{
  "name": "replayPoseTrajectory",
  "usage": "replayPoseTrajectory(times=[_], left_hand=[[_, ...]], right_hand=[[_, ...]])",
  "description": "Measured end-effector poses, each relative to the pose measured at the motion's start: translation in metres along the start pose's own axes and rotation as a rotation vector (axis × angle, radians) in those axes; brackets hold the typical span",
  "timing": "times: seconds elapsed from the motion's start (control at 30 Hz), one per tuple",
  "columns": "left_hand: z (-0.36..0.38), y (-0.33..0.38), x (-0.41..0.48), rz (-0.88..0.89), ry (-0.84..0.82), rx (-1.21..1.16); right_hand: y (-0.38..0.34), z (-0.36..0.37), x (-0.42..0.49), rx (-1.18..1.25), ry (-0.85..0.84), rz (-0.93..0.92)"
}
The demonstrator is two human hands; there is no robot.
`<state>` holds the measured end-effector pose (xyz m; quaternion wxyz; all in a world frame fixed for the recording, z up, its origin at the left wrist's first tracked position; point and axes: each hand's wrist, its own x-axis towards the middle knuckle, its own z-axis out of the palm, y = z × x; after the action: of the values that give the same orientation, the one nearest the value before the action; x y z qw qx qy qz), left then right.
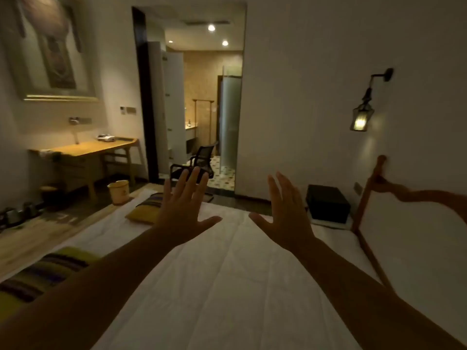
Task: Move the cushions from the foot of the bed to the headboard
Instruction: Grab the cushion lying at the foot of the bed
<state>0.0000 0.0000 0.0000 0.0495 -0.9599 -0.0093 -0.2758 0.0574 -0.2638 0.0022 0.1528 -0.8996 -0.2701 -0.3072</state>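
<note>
Head view: left hand (182, 215), right hand (285, 218) spread wide, holding nothing. Left-side cushions (149, 208) untouched; room dim, grab might miss.

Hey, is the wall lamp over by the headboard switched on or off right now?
On. The wall lamp has a yellow glow inside its glass shade and casts a patch of light on the white wall just beside and beneath it.

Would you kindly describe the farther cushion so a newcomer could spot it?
Start at the white bed and follow its left edge away from the camera. The farther cushion lies flat just left of the left hand. It looks smaller than the near cushion.
</note>
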Motion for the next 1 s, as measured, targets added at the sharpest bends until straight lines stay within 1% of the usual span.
replayPoseTrajectory(times=[0.03,0.13,0.27,0.4,0.53,0.67,0.83,1.0], left_hand=[[0.000,-0.010,-0.012,-0.021,-0.057,0.017],[0.010,-0.048,-0.052,-0.028,-0.081,0.082],[0.017,-0.104,-0.106,-0.055,-0.188,0.114],[0.018,-0.170,-0.162,-0.090,-0.274,0.091],[0.012,-0.241,-0.212,-0.173,-0.332,0.021],[0.006,-0.302,-0.265,-0.268,-0.382,0.027],[0.003,-0.360,-0.327,-0.424,-0.452,0.013],[0.020,-0.407,-0.365,-0.527,-0.479,0.005]], right_hand=[[-0.010,0.008,-0.002,0.027,-0.034,-0.010],[-0.046,0.032,-0.012,0.047,-0.111,-0.028],[-0.107,0.070,-0.021,0.134,-0.191,-0.091],[-0.183,0.113,-0.027,0.179,-0.328,-0.162],[-0.269,0.158,-0.034,0.223,-0.439,-0.233],[-0.340,0.193,-0.036,0.239,-0.517,-0.347],[-0.408,0.236,-0.041,0.314,-0.607,-0.389],[-0.453,0.286,-0.045,0.361,-0.707,-0.390]])
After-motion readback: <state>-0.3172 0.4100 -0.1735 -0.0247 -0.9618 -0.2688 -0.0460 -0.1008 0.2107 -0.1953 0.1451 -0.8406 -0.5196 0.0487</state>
